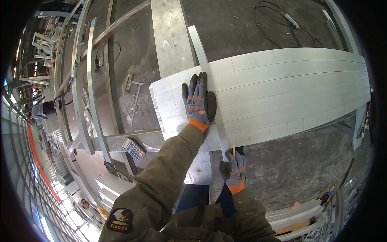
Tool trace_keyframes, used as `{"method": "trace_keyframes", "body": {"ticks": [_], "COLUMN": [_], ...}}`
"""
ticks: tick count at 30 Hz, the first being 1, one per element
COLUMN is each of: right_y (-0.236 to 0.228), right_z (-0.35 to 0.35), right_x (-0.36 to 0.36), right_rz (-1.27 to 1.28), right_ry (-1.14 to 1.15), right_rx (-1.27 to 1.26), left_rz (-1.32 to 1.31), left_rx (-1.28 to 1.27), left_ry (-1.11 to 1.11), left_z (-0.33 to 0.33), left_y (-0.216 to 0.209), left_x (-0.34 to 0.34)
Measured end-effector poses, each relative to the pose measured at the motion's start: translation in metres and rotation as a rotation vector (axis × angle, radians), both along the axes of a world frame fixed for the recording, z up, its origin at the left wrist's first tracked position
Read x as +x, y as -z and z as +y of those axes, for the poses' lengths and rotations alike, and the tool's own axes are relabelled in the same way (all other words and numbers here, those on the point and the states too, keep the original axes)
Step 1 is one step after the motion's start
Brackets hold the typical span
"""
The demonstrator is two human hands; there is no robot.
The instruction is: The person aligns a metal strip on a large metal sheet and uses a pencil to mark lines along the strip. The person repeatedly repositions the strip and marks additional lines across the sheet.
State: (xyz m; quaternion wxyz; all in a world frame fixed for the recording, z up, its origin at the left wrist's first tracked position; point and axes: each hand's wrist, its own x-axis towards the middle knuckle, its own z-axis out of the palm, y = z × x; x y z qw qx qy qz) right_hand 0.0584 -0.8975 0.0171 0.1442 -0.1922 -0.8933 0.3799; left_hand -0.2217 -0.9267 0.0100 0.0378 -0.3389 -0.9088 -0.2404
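Observation:
A row of pale metal strips (278, 92) lies side by side as one long panel, with thin lines drawn across it. Over it, crosswise, rests a straight metal bar (218, 117). My left hand (198, 99), in a grey and orange work glove, lies flat on the strips with its fingers stretched out, its thumb side against the bar. By the bar's near end, at the panel's near edge, my right hand (237, 169) is closed round a pencil (234, 151) pointing away from me; part of its grip is hidden.
A calculator (133, 149) sits on a steel beam (115, 142) to the left. A wide plank (171, 38) runs under the panel. Metal rails (96, 92) stand at left; a cable (274, 24) and scraps (135, 97) litter the floor. Another person (38, 109) is far left.

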Motion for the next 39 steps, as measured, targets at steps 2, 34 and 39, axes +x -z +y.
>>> {"method": "trace_keyframes", "body": {"ticks": [2,34,39], "right_y": [-0.0003,-0.0054,-0.0081], "right_z": [0.0003,0.0043,0.0047], "right_x": [-0.0003,-0.0042,-0.0064], "right_rz": [0.006,0.018,0.034], "right_ry": [-0.006,-0.003,0.013], "right_rx": [0.006,-0.007,0.008], "left_rz": [-0.003,-0.033,-0.03], "left_rx": [-0.006,-0.025,-0.039], "left_ry": [-0.004,-0.007,-0.002], "left_z": [0.0001,0.0006,0.001], "left_y": [-0.0004,0.0046,0.0026], "left_x": [0.0002,-0.001,-0.0008]}}
